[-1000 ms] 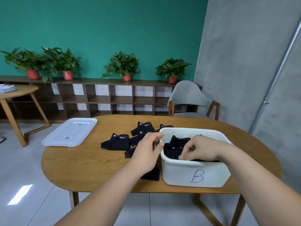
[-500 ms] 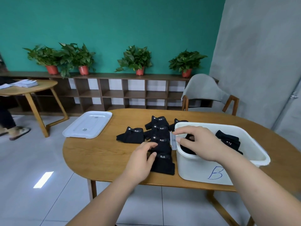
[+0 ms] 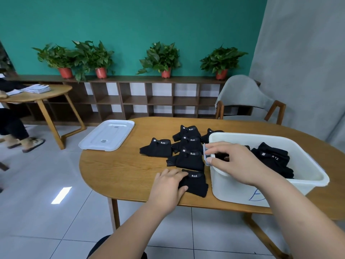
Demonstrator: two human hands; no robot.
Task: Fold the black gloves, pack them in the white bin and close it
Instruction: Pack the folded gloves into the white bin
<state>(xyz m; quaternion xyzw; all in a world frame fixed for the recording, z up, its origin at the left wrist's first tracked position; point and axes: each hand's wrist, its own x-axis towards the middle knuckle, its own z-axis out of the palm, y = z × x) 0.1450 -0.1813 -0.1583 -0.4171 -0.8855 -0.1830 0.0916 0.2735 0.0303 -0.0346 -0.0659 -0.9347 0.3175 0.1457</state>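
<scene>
Packing step, I judge: left hand [image 3: 168,186] flat on near glove [image 3: 197,183], fingers almost straight, just left of bin [image 3: 229,191]; right hand [image 3: 235,161] pinches bin left rim. Next I must grasp glove, lift right into bin.

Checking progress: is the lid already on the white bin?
No, the lid lies flat on the table, apart from the open white bin.
</scene>
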